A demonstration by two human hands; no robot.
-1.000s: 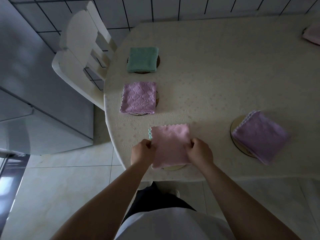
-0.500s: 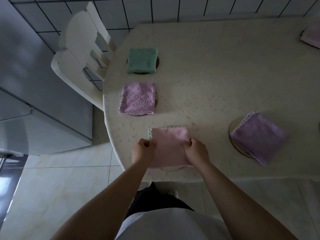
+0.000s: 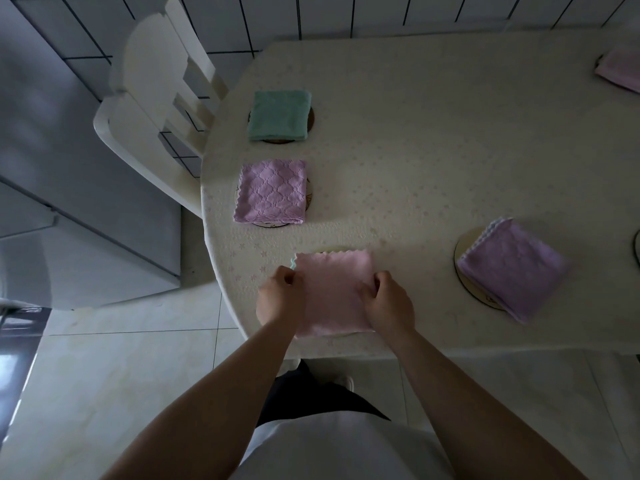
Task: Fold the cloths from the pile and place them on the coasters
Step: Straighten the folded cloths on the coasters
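Observation:
A folded pink cloth (image 3: 334,294) lies at the near edge of the table (image 3: 433,150), almost hiding the coaster under it. My left hand (image 3: 280,296) pinches its left edge and my right hand (image 3: 389,301) pinches its right edge. Farther along the left side, a folded purple cloth (image 3: 272,192) rests on a coaster and a folded green cloth (image 3: 280,115) rests on a dark coaster (image 3: 311,117). To the right, another folded purple cloth (image 3: 512,268) sits tilted on a pale round coaster (image 3: 462,251). A pink cloth (image 3: 621,69) shows at the far right edge.
A white chair (image 3: 156,109) stands against the table's left side. A grey cabinet (image 3: 69,202) fills the left of the view. Tiled wall runs behind the table, pale floor tiles lie below. The rim of another coaster (image 3: 637,247) peeks in at the right edge.
Both hands have slid the pink cloth slightly away from the table edge, farther over the coaster; only slivers of the coaster show at its far and near edges now.

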